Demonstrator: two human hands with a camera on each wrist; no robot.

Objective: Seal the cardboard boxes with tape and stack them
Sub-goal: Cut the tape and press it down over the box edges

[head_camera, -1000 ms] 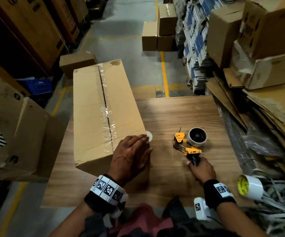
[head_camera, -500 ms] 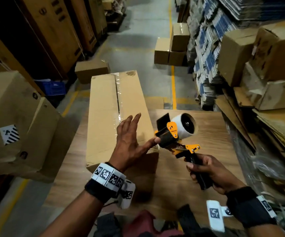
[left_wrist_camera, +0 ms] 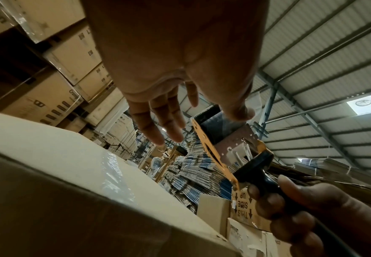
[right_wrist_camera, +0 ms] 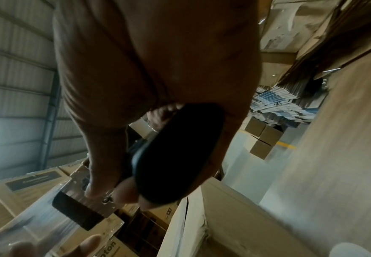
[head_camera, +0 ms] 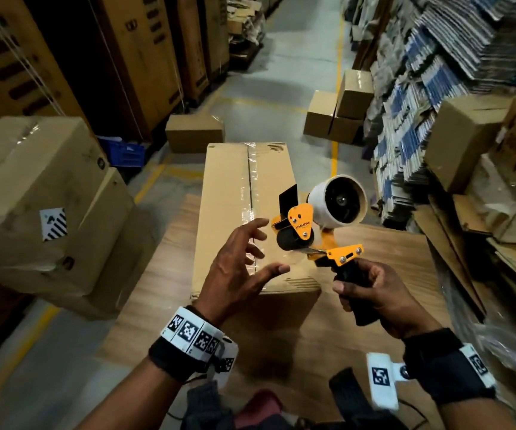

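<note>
A second ago the tape dispenser [head_camera: 318, 225] lay on the table [head_camera: 383, 259]; now your right hand [head_camera: 377, 293] clenches its handle mid-frame. Left hand [head_camera: 238, 271], fingers spread, empty, has left the box [head_camera: 225, 206], frame centre, reaching for the tape end. Next strip looks imminent.

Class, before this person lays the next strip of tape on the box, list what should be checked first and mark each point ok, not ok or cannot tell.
1. Tape gun firmly held: ok, the right hand grips its black handle.
2. Roll loaded on the gun: ok, a white roll sits on it.
3. Free tape end found: cannot tell; the left hand reaches for the roller with spread fingers.
4. Box resting flat on the table: ok.
5. Top seam covered: ok, clear tape runs along it.
6. Box steadied by a hand: not ok, neither hand rests on it.
</note>
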